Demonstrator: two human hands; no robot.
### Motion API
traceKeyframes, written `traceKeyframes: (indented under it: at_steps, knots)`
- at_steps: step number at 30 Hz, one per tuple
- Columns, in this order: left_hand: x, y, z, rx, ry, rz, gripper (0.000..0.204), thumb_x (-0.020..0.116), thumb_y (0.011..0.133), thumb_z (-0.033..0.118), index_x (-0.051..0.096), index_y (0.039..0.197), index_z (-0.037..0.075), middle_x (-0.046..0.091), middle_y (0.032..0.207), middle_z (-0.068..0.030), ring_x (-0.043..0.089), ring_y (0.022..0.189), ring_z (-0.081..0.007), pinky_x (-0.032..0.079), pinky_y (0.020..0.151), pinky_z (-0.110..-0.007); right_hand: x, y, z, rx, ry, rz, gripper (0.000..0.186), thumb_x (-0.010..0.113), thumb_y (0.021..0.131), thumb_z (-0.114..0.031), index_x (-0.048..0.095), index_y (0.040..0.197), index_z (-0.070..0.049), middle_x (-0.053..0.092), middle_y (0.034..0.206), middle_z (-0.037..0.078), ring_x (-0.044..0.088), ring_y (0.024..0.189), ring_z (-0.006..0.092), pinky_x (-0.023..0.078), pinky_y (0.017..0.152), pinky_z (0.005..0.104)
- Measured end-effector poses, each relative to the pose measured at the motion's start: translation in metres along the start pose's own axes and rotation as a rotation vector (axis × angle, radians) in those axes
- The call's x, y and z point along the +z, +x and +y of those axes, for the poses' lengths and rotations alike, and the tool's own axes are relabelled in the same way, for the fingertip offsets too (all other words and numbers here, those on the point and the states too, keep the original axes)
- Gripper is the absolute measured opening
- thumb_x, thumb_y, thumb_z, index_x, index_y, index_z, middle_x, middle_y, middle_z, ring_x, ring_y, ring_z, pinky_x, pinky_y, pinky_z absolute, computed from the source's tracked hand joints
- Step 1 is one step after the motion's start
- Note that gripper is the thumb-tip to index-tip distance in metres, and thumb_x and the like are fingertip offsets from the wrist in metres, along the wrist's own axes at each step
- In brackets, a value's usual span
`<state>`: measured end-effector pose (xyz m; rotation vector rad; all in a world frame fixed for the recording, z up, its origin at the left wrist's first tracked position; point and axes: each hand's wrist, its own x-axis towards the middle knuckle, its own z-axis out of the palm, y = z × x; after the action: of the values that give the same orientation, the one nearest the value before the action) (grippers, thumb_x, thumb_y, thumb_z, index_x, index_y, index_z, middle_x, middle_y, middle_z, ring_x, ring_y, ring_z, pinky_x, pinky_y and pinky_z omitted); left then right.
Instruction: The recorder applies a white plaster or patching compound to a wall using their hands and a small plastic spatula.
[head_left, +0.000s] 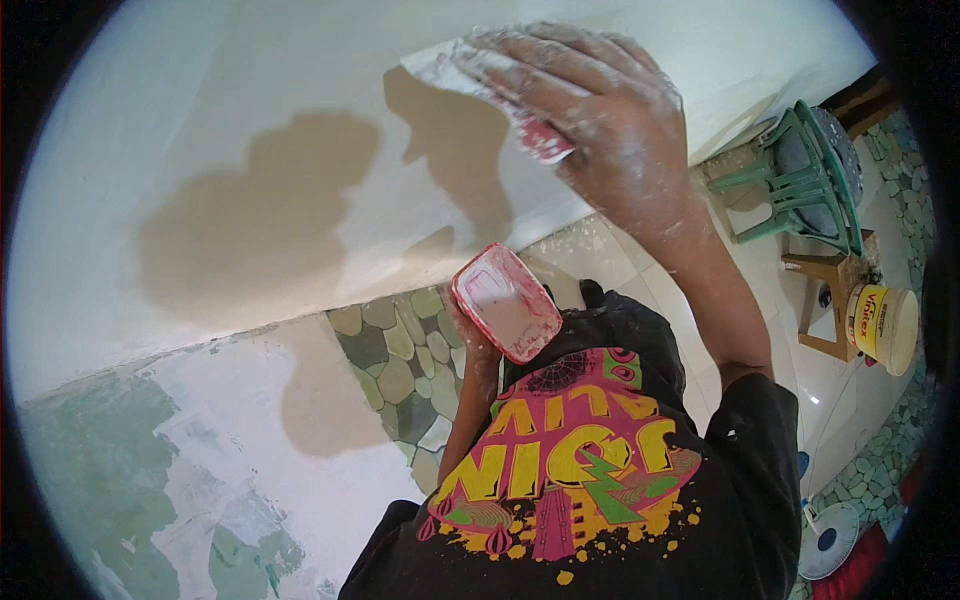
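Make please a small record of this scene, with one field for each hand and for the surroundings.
Right hand: raised near the pale wall, holding a thin white-and-red sheet
Sheet on wall: contact unclear
Left hand: holding a red-rimmed tub, whitish inside
Lower left: green surface, partly coated white
Right side: green chair, pale bucket

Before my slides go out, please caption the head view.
Right hand holding a white-smeared flat piece by a pale wall, left hand holding a red tub.
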<state>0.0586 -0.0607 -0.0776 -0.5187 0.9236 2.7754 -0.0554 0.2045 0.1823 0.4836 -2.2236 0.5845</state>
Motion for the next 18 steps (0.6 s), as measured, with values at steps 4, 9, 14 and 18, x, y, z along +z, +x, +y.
traceKeyframes:
  at_steps: [4, 9, 14, 18]
  knots:
    - [0.010, -0.010, -0.001, -0.063, 0.049, 0.045, 0.071, 0.038, 0.094, 0.063, 0.047, 0.139, 0.009, 0.053, 0.137, -0.0123, 0.052, 0.122, -0.0318, 0.041, 0.105, -0.048, 0.049, -0.035, -0.009, -0.073, -0.142, -0.056, 0.036, 0.065, 0.080, -0.026, 0.068, 0.113, -0.013, 0.059, 0.133, 0.003, 0.053, 0.125, 0.0257, 0.038, 0.106, 0.0432]
    - [0.023, -0.016, -0.003, -0.076, 0.144, 0.175, 0.071, 0.040, 0.093, 0.064, 0.049, 0.138, 0.010, 0.054, 0.136, -0.0121, 0.052, 0.122, -0.0317, 0.041, 0.105, -0.048, 0.107, -0.125, 0.004, 0.075, -0.096, -0.367, 0.046, 0.068, 0.078, -0.021, 0.065, 0.124, -0.018, 0.057, 0.136, 0.002, 0.054, 0.123, 0.0235, 0.038, 0.107, 0.0408]
    - [0.008, -0.014, -0.002, -0.039, 0.140, 0.173, 0.071, 0.040, 0.093, 0.064, 0.049, 0.137, 0.010, 0.055, 0.134, -0.0114, 0.053, 0.121, -0.0308, 0.042, 0.104, -0.047, 0.110, -0.145, 0.024, 0.217, 0.008, -0.447, 0.039, 0.069, 0.077, -0.019, 0.069, 0.116, -0.016, 0.061, 0.131, 0.003, 0.056, 0.121, 0.0246, 0.039, 0.107, 0.0414]
    - [-0.007, -0.014, 0.001, 0.017, 0.116, 0.112, 0.070, 0.041, 0.092, 0.064, 0.049, 0.137, 0.011, 0.055, 0.134, -0.0104, 0.053, 0.120, -0.0295, 0.043, 0.102, -0.046, 0.074, -0.134, 0.040, 0.222, -0.020, -0.249, 0.036, 0.070, 0.076, -0.015, 0.071, 0.112, -0.016, 0.064, 0.126, 0.003, 0.057, 0.119, 0.0252, 0.042, 0.103, 0.0415]
